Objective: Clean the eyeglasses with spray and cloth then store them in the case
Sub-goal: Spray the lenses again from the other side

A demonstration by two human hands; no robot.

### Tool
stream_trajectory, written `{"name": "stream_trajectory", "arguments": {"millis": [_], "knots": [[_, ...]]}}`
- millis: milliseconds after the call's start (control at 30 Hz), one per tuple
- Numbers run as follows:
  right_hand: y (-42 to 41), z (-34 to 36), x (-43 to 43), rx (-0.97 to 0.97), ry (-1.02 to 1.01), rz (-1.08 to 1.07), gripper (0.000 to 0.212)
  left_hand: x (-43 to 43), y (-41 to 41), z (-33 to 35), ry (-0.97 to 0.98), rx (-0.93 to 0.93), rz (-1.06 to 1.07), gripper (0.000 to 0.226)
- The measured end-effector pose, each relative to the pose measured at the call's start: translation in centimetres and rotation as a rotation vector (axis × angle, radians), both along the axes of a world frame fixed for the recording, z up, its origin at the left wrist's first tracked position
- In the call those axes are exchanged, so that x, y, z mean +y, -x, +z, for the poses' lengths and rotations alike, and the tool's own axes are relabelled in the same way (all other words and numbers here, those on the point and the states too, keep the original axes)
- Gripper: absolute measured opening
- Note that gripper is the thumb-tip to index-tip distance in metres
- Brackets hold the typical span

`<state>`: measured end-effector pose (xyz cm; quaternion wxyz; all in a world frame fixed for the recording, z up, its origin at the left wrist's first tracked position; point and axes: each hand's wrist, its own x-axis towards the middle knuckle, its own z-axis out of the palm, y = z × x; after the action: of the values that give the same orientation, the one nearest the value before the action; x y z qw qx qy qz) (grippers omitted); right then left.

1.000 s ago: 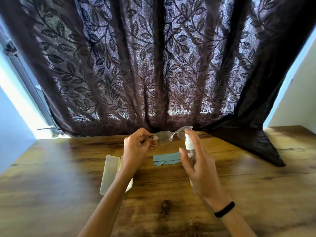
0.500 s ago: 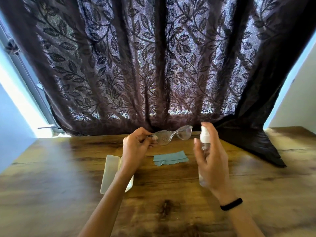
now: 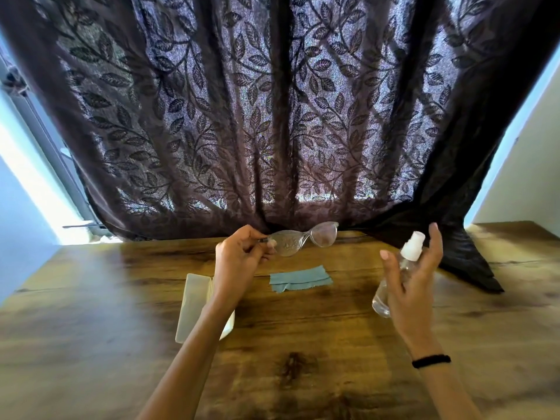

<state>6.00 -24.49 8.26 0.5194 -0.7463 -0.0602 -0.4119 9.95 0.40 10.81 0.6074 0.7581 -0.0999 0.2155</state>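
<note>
Clear-framed eyeglasses [image 3: 304, 241] held above wooden table [image 3: 303, 344], left hand [image 3: 239, 262] pinching temple end. Right hand [image 3: 413, 286] loosely wrapped on spray bottle [image 3: 400, 268], index finger lifted off nozzle. Blue cloth [image 3: 300, 278] flat betw. hands; case [image 3: 194, 307] open under left forearm.

i'd call this a room in a home. i'm looking at a wooden table [image 3: 91, 344] with a warm grain, pushed against a window hung with a dark leaf-patterned curtain [image 3: 272, 116], daylight glowing through the fabric. pale painted walls [image 3: 530, 177] close in on either side, and a window frame [image 3: 45, 137] shows at left.
</note>
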Motion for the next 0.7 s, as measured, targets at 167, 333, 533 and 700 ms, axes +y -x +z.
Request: {"name": "stream_trajectory", "arguments": {"millis": [167, 333, 533, 700], "knots": [[-1.1, -2.4, -1.5, 0.189, -0.065, -0.015, 0.048, 0.1, 0.0, -0.1, -0.018, -0.008, 0.000, 0.032], [-2.1, -3.6, -2.6, 0.248, -0.080, -0.050, 0.043, 0.1, 0.1, -0.2, -0.023, -0.010, -0.005, 0.034], [-1.9, -5.0, -2.8, 0.307, -0.047, -0.063, 0.032, 0.1, 0.1, -0.6, -0.026, -0.001, 0.007, 0.033], [-1.5, -5.0, -2.5, 0.354, -0.059, -0.080, 0.048, 0.1, 0.1, -0.7, -0.030, -0.011, 0.001, 0.030]]}}
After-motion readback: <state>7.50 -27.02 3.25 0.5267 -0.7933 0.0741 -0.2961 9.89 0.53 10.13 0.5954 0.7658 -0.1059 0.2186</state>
